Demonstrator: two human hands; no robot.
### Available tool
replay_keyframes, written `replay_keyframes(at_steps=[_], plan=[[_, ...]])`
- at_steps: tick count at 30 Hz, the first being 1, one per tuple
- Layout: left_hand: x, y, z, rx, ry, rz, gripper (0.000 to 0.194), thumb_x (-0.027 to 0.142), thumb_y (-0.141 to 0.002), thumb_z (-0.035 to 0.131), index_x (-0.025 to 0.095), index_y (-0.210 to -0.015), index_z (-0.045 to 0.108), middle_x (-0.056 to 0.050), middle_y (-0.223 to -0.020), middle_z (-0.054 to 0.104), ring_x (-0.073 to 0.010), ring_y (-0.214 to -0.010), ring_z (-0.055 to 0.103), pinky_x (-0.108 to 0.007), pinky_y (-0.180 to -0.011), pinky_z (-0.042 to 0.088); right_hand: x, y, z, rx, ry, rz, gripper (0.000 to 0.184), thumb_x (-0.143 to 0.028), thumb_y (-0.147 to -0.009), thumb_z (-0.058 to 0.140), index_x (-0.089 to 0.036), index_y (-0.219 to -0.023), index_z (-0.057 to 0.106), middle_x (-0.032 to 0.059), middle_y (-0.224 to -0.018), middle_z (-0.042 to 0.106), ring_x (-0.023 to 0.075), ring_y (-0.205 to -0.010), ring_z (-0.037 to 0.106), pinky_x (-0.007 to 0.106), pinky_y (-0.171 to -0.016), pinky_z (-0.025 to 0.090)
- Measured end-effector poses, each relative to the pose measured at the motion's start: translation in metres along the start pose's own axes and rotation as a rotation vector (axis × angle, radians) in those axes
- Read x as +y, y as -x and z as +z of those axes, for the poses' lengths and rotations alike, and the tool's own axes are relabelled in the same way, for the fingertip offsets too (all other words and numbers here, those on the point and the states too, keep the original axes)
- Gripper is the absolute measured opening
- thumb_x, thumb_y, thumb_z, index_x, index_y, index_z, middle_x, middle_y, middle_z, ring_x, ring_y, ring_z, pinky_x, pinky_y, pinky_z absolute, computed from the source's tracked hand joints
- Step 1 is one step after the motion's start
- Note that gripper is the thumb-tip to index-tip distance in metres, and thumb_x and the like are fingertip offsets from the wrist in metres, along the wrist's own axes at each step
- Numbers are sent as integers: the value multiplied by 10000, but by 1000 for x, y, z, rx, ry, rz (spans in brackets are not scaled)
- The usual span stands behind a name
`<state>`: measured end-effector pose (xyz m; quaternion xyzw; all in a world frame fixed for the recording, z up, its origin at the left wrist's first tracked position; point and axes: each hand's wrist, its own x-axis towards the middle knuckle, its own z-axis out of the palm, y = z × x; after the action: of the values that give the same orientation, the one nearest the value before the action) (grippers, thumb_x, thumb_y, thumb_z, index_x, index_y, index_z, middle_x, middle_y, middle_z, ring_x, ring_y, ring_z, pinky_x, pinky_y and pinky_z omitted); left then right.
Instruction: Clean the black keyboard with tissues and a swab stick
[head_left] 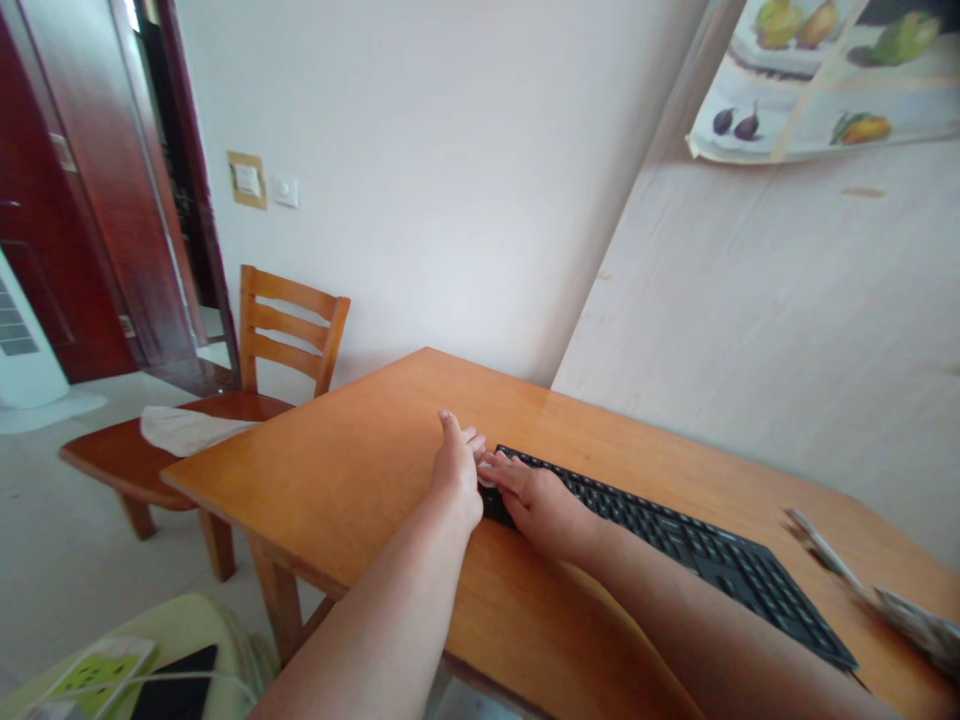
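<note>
Head view — both bare hands are meeting at the left end of a black keyboard, which is lying aslant on a wooden table, its opposite end pointing toward the lower right. The right hand is resting palm down across that left end, its fingers extending nearly straight toward the left hand. A pale scrap is showing at the right fingertips, perhaps tissue or cloth, but too small to identify. Whether the right hand is gripping this scrap or only pressing on it, one cannot tell. The left hand is standing on edge just beside the keyboard's end, its thumb pointing up and well apart from the fingers; its palm is facing the keyboard, and no held thing is showing in it, though the fingertips are partly hidden.

Judging from this pose, the step in hand is probably close work on the keyboard's left end — the right hand applying light pressure, the left hand bracing or guarding the edge. Any next move is calling for gentle, even contact across the keys and for a steadying left hand, since the keyboard is seemingly lying loose and could be sliding under a push. Farther right, a blurred slender object is lying apart from the keyboard.
</note>
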<state>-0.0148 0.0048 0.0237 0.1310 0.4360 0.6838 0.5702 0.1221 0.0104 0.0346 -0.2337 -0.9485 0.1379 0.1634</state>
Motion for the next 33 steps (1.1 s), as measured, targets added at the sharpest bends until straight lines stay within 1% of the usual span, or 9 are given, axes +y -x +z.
replay_keyframes(at_steps=[4, 7, 11, 18, 21, 24, 26, 29, 33], plan=[[0, -1, 0, 35, -31, -3, 967, 795, -870, 143, 85, -1435, 479, -227, -1512, 452, -261, -1410, 432, -325, -1135, 352, -12, 21, -2, -44, -29, -74, 627, -44, -895, 371, -255, -1473, 491, 24, -1529, 450, 188, -1442, 360, 467, -1209, 266], [1, -1, 0, 26, -11, -11, 970, 797, -868, 151, 83, -1441, 470, -235, -1513, 447, -262, -1400, 447, -317, -1123, 368, 3, 14, -3, -23, -5, -42, 575, -69, -918, 372, -238, -1444, 530, 44, -1498, 490, 206, -1421, 395, 486, -1200, 284], [2, 2, 0, 27, 12, -11, 958, 789, -874, 162, 82, -1450, 453, -230, -1521, 437, -253, -1390, 461, -297, -1097, 402, 19, 1, -1, 61, 11, 36, 512, -84, -937, 379, -211, -1382, 599, 77, -1437, 559, 216, -1384, 453, 470, -1188, 321], [2, 0, 2, 35, -45, -9, 981, 784, -877, 118, 58, -1438, 464, -228, -1503, 464, -253, -1398, 450, -312, -1140, 349, -6, 37, 0, -29, -22, -136, 623, -14, -912, 368, -252, -1476, 487, 53, -1515, 469, 205, -1430, 374, 485, -1206, 274], [-1, -2, 2, 12, -69, 14, 973, 790, -873, 129, 73, -1437, 468, -220, -1509, 458, -251, -1399, 449, -314, -1140, 350, 11, 36, -3, 12, 28, -83, 578, -31, -920, 379, -241, -1433, 544, 66, -1472, 522, 218, -1403, 418, 494, -1194, 301], [-3, -1, 2, -7, -101, 32, 953, 789, -875, 137, 93, -1433, 475, -213, -1507, 464, -247, -1392, 459, -317, -1129, 368, 40, 22, -3, 96, 74, 64, 508, -59, -924, 403, -210, -1355, 624, 94, -1430, 557, 244, -1370, 465, 500, -1180, 330], [-4, 0, 2, -14, -120, 37, 954, 790, -874, 135, 96, -1430, 478, -213, -1499, 474, -248, -1382, 472, -319, -1123, 378, 50, 16, -3, 128, 64, 138, 477, -76, -931, 409, -195, -1326, 648, 101, -1407, 577, 250, -1350, 489, 488, -1176, 339], [-4, 0, 2, -26, -137, 42, 968, 794, -871, 130, 84, -1426, 482, -220, -1488, 485, -246, -1369, 489, -311, -1117, 386, 39, 25, 0, 133, 31, 109, 481, -81, -934, 414, -194, -1346, 634, 98, -1421, 567, 245, -1366, 468, 475, -1184, 326], [-6, -1, 4, -44, -167, 55, 993, 810, -859, 135, 71, -1419, 493, -228, -1479, 492, -249, -1352, 509, -311, -1109, 395, 10, 53, -1, 49, -1, -11, 541, -58, -935, 382, -231, -1411, 571, 66, -1464, 530, 221, -1406, 415, 491, -1197, 296]])
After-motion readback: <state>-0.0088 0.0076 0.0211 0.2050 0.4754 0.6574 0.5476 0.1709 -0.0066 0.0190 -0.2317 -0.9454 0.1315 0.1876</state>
